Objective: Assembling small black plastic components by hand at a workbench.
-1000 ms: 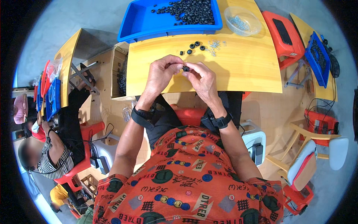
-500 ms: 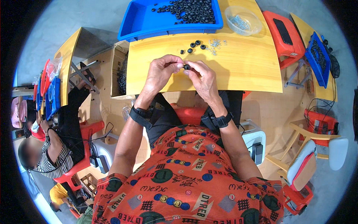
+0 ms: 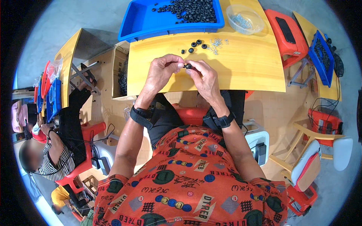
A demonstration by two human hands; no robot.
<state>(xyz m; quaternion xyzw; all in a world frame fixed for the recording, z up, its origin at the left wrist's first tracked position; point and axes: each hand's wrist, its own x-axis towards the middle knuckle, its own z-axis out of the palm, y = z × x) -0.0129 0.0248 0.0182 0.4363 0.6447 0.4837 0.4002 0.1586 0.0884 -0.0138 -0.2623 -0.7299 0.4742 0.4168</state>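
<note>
Over the near part of the yellow table [image 3: 249,71], both my hands meet at a small black round part [image 3: 188,66]. My right hand [image 3: 204,76] pinches this part between thumb and fingers. My left hand [image 3: 163,71] is closed in a pinch right beside it, at its left side; whatever is between those fingertips is too small to make out. Just beyond my fingers lie several loose black round parts [image 3: 191,50], and to their right a small scatter of tiny silvery metal pieces [image 3: 216,43].
A blue tray [image 3: 132,22] with many black round parts stands at the far side. Right of it is a clear round tub [image 3: 253,28] of silvery pieces. An open cardboard box [image 3: 117,71] sits left of the table. A seated person [image 3: 56,158] is at far left; a red stool [image 3: 286,34] is at right.
The black part has turned slightly between my fingers and shows a rounder face. My hands stay almost in place, and the whole view has shifted a little.
</note>
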